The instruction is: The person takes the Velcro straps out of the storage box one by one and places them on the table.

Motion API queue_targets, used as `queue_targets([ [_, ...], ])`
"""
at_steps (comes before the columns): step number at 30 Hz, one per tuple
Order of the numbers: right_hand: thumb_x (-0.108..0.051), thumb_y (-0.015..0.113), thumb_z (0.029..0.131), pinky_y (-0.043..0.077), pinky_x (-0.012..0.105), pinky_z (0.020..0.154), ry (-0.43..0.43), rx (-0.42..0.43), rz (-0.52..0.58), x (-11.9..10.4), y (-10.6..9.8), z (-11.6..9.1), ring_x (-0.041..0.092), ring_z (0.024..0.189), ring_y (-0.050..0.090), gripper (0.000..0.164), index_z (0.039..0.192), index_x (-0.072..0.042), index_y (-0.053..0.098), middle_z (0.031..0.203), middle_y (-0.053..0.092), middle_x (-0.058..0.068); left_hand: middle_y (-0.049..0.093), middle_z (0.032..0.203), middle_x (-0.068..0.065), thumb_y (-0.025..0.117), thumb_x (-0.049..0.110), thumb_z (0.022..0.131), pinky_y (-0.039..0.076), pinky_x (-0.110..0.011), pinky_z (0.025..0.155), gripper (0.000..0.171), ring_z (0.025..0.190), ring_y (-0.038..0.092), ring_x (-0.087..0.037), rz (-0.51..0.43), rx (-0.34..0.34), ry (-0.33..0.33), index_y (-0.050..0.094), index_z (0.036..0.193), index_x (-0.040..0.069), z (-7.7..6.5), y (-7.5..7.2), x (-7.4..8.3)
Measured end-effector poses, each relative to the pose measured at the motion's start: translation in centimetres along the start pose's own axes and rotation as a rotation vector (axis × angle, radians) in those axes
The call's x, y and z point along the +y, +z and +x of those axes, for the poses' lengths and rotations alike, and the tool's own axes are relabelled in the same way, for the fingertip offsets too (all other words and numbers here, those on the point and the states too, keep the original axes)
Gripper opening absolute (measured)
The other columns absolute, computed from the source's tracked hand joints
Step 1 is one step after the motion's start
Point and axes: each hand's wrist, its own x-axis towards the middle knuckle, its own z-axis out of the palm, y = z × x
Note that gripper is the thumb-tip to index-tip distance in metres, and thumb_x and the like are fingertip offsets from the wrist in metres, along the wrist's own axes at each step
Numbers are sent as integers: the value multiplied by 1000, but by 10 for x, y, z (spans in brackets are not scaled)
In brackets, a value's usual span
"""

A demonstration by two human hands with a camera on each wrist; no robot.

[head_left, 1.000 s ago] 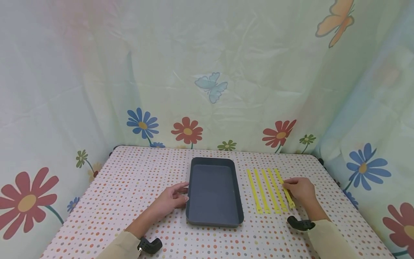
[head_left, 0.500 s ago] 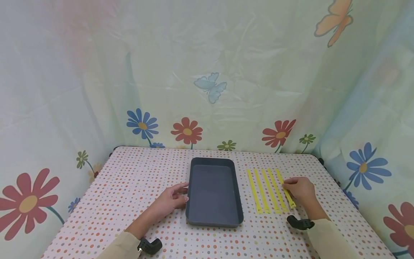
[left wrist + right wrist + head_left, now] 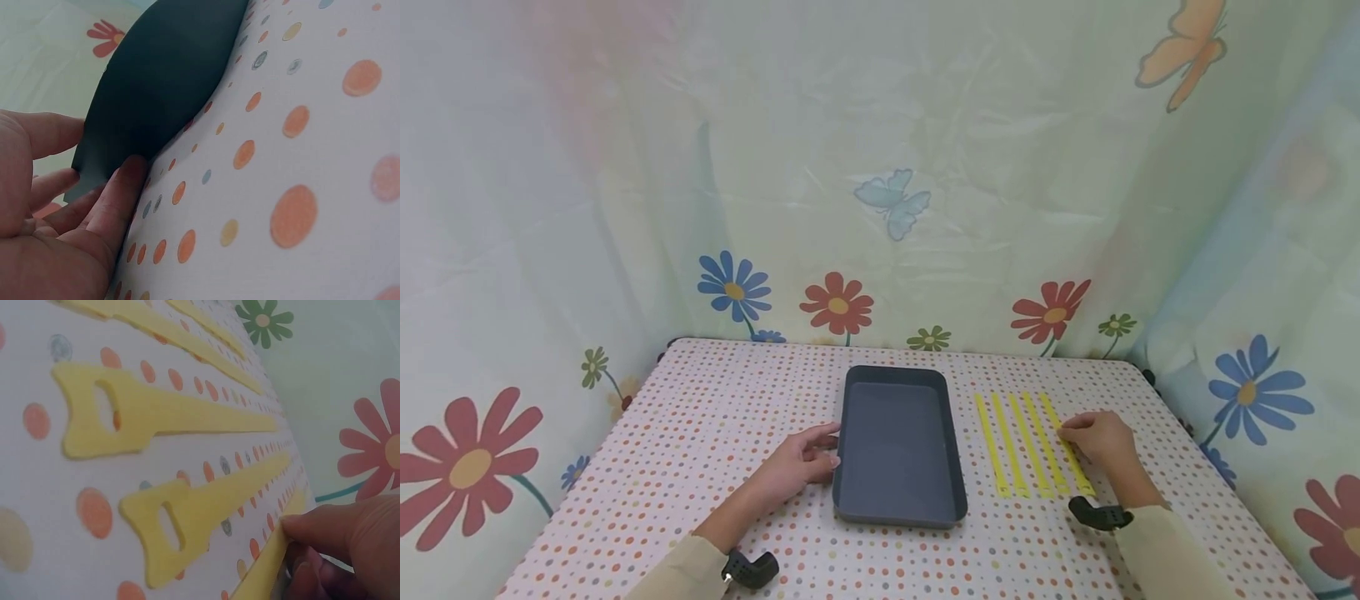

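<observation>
A dark grey rectangular tray stands in the middle of the table. At its left side my left hand rests against it; in the left wrist view the thumb and fingertips touch the outer wall. Right of the tray lie several flat yellow toy saws in a row, handles toward me. My right hand pinches the rightmost toy saw by its blade, between thumb and forefinger. In the right wrist view, two neighbouring saws show their slotted handles, and my fingers cover part of the pinched blade.
The table has a dotted cover. A curtain with printed flowers and butterflies hangs behind and at both sides. Black wrist straps and pale sleeves are on both arms.
The handle end of the rightmost toy saw has shifted slightly toward me and to the right, with my right hand still on its blade. My left hand stays at the tray.
</observation>
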Motion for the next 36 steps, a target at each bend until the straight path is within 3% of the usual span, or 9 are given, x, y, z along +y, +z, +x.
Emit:
queue_targets([
  [13,-18,72,94,41,25,54,6,21,19,11,1,4,23,73,61,23,99,4,74,84,70,15,51,151,-21,67,19,99,61,-35,93,63,113,67,-20,10,-5,-5,42,156,11,6,4,-3],
  [20,-19,72,94,41,25,55,-11,55,11,9,1,1,24,75,61,22,97,3,75,87,71,17,51,150,-22,67,18,99,61,-35,93,63,115,67,-21,-3,-18,9,42,156,9,8,3,-2],
  [25,-19,72,94,43,26,56,-11,27,39,10,-2,1,24,76,62,26,101,5,74,90,72,18,51,150,-22,67,19,99,61,-35,93,63,113,67,-20,2,-26,5,42,156,10,9,2,0],
  [31,-20,73,93,43,24,55,11,-15,66,15,-6,6,20,73,62,26,103,4,74,81,71,10,51,150,-22,65,17,100,61,-36,92,63,111,70,-23,-10,-49,-5,39,157,9,9,-2,5],
  [36,-21,73,93,43,25,56,14,-44,75,16,-6,7,21,73,62,28,104,5,73,80,71,10,49,151,-25,60,14,103,63,-39,90,61,116,69,-31,-1,-19,11,36,158,7,5,-13,10],
])
